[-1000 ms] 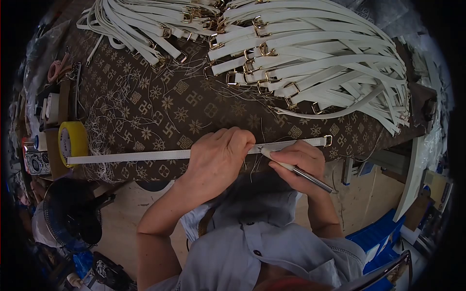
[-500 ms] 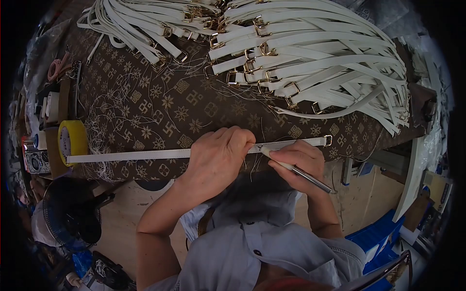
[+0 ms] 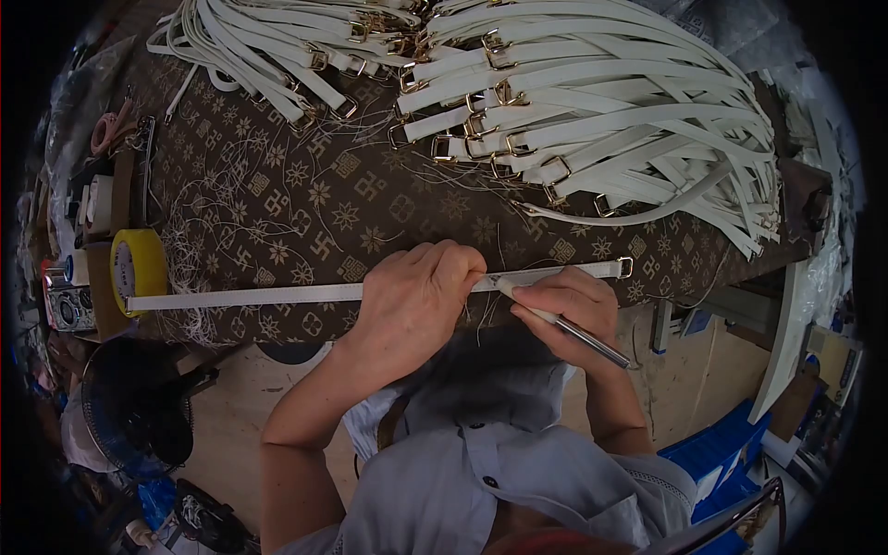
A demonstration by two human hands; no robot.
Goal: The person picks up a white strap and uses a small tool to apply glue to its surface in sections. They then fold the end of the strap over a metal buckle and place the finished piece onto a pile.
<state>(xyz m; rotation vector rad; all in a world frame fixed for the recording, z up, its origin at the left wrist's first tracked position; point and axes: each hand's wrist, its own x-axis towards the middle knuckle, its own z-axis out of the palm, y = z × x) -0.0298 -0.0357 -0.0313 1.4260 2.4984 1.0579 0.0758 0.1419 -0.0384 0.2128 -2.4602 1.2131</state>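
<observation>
A narrow white strap (image 3: 245,297) with a gold-coloured buckle (image 3: 626,267) lies lengthwise along the near edge of the patterned cloth. My left hand (image 3: 416,298) is closed over its middle, thumb and forefinger pinched together. In my right hand (image 3: 575,310) is a pen-like tool (image 3: 592,341) with a pale front grip and a shiny metal rear barrel. Its tip meets the strap just right of my left fingertips. The exact shape of that tip is too small to make out. Loose thread ends hang below the strap between my hands.
Many white buckled straps (image 3: 629,120) are heaped at the back right, with another bundle (image 3: 250,42) at the back left. Thread scraps (image 3: 190,268) litter the brown cloth (image 3: 370,190). A yellow tape roll (image 3: 139,271) stands at the left edge, near a black fan (image 3: 139,407).
The rear end of the pen-like tool has shifted very slightly to the left. Both hands and the strap stay in place.
</observation>
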